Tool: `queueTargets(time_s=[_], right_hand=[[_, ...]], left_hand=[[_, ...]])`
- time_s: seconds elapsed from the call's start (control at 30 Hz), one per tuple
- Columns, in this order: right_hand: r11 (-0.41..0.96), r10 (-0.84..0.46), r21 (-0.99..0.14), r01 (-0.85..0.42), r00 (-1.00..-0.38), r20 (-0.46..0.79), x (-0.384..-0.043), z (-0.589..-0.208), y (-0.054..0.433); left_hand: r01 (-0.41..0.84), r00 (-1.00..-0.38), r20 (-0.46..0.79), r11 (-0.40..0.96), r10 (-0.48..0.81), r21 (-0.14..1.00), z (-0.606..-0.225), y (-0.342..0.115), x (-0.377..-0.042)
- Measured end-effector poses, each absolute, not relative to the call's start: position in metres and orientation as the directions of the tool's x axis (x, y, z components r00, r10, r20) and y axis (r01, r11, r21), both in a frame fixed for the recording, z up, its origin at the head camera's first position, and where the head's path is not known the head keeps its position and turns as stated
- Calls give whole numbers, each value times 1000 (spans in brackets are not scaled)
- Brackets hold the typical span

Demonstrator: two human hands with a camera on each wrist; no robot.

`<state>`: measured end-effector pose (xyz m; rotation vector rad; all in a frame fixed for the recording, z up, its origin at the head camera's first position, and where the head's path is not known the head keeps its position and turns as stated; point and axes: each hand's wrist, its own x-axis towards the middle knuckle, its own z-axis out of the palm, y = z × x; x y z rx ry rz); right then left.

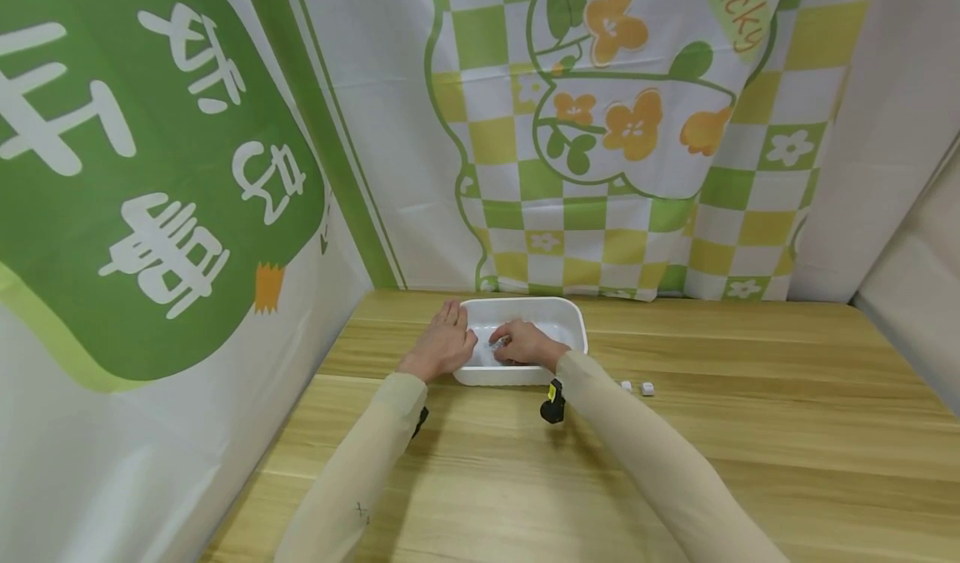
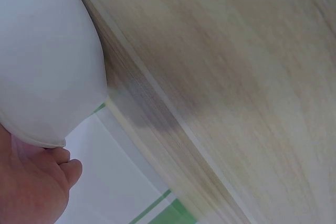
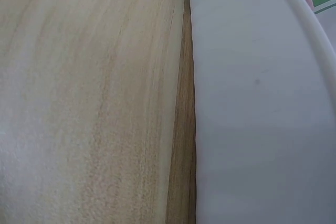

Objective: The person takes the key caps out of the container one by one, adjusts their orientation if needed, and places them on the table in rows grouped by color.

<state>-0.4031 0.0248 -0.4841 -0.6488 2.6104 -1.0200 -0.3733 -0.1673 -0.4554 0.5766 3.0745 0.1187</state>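
Note:
A white rectangular tub (image 1: 525,376) stands near the table's back edge. At its left end, my left hand (image 1: 442,345) holds the rim, with the thumb toward the inside. In the left wrist view, the fingers of this hand (image 2: 34,187) lie against the tub's rim (image 2: 31,139). My right hand (image 1: 527,344) reaches over the front rim into the tub. Its fingers and thumb pinch a small, shiny, clear-and-silvery thing (image 1: 499,343) low inside; its kind I cannot tell. The right wrist view shows only the tub's outer wall (image 3: 257,108), with the right hand hidden.
Two small white blocks (image 1: 648,389) lie on the wooden table (image 1: 735,455) right of the tub, one partly behind the right sleeve. Printed cloth (image 1: 420,213) hangs behind the table and along its left side. Black wrist cameras (image 1: 552,405) hang below the wrists.

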Motion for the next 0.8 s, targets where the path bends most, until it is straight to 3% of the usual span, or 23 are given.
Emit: queueTargets(time_s=[0.5,0.8], right_hand=[[682,-452,-663,-307,-890,-53,-402,-479,28],[659,-446,-710,-248,-889,-103,-397,-474,32]], left_hand=[[350,-936,-20,933,353,89,-454,-166,-374],[340,-939,-28,937,343,83,-456,-167,-374]])
